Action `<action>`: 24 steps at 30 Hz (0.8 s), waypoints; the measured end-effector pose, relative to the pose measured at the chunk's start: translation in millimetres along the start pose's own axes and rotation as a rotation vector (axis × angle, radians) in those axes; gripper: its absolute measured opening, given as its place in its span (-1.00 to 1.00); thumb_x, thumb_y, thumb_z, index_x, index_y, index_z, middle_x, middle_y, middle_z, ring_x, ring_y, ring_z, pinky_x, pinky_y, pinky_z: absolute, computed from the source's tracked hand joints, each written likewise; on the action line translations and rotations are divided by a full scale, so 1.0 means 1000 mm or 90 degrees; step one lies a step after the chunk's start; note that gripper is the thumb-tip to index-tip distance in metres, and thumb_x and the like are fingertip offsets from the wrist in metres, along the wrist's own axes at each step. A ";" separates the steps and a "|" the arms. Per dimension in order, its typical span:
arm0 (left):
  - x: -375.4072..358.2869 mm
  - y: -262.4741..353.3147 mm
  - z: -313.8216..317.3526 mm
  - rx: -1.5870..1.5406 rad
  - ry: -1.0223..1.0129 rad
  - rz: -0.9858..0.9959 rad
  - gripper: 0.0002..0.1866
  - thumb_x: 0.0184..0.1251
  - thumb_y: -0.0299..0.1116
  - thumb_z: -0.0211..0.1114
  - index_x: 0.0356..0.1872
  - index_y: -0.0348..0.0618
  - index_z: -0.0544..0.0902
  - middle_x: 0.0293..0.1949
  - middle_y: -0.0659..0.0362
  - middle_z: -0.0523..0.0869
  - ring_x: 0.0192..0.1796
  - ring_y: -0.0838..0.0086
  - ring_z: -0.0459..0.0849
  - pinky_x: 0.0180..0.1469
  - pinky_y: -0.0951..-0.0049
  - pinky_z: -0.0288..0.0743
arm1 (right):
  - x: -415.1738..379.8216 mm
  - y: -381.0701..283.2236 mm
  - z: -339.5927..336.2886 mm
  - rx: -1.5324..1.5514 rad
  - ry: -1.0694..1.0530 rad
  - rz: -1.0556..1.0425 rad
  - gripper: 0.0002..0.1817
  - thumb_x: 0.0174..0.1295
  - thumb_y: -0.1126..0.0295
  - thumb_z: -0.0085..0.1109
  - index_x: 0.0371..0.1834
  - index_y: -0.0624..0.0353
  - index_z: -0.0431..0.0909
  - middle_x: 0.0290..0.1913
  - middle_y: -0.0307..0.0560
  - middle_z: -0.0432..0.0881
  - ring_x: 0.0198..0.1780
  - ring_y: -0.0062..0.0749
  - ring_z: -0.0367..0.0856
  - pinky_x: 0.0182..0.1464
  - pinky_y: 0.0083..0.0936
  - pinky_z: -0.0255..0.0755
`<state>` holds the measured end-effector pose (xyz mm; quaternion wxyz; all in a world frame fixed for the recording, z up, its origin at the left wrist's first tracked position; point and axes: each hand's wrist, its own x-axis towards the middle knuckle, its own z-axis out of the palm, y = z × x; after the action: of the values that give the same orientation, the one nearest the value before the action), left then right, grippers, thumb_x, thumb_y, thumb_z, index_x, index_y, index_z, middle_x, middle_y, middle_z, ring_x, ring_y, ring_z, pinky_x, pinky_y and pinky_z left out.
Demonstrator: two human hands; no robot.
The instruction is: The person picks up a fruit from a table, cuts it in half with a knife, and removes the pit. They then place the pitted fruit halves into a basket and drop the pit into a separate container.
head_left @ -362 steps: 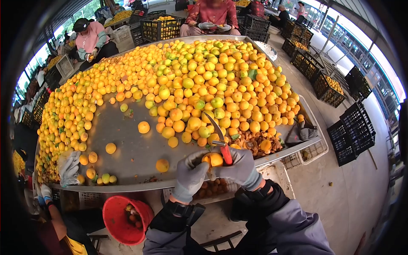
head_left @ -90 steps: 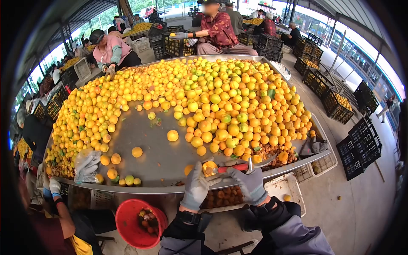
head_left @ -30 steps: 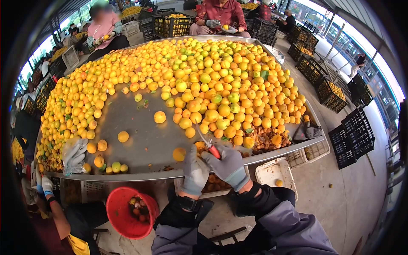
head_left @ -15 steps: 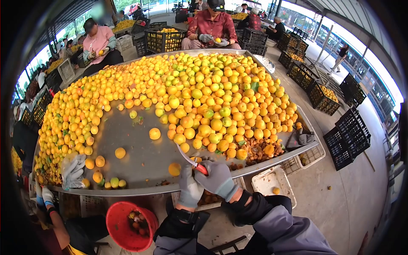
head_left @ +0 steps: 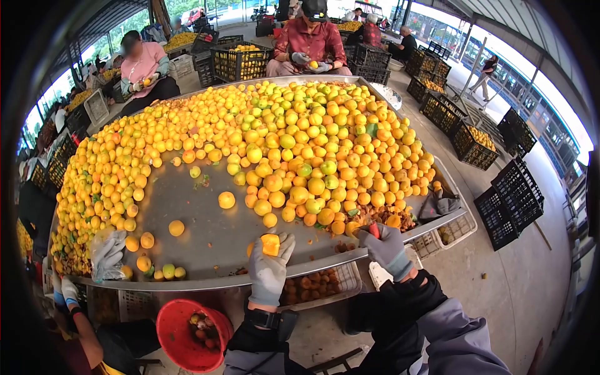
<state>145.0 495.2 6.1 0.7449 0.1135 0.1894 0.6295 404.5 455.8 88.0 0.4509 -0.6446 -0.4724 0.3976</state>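
My left hand (head_left: 272, 269), in a grey-white glove, holds a cut apricot (head_left: 270, 244) at the near edge of the metal table (head_left: 206, 240). The fruit's flat orange cut side faces up. Farther right, my gloved right hand (head_left: 386, 250) is closed around a knife by its red handle (head_left: 374, 230); the blade cannot be made out. A large heap of yellow-orange apricots (head_left: 337, 137), some greenish, covers the table's far side and left side. Brown scraps (head_left: 403, 217) lie near the right hand.
Below the table edge is a crate of brown pieces (head_left: 315, 287). On the floor stands a red bucket (head_left: 176, 319) with dark fruit inside. A clear bag with gloves (head_left: 109, 253) lies at left. Black crates (head_left: 509, 203) stand at right. Other people sit around the table.
My hands have moved apart: the right went right with the knife, the left slightly left. The cut apricot now shows in my left hand, and the curved blade is no longer visible.
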 end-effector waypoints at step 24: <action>-0.001 0.013 0.002 -0.004 -0.027 0.010 -0.52 0.56 -0.11 -0.02 0.17 -0.39 0.47 -0.01 -0.10 0.65 0.19 -0.01 0.59 0.44 -0.02 0.29 | 0.023 0.007 -0.078 -0.121 0.138 0.018 -0.67 0.23 0.23 0.29 -0.56 0.25 0.56 -0.70 -0.29 0.43 -0.63 -0.68 0.34 -0.54 -0.56 0.23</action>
<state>133.8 496.7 13.4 0.7443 0.1260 0.1705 0.6332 484.9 461.0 101.0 0.4306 -0.7303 -0.4469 0.2854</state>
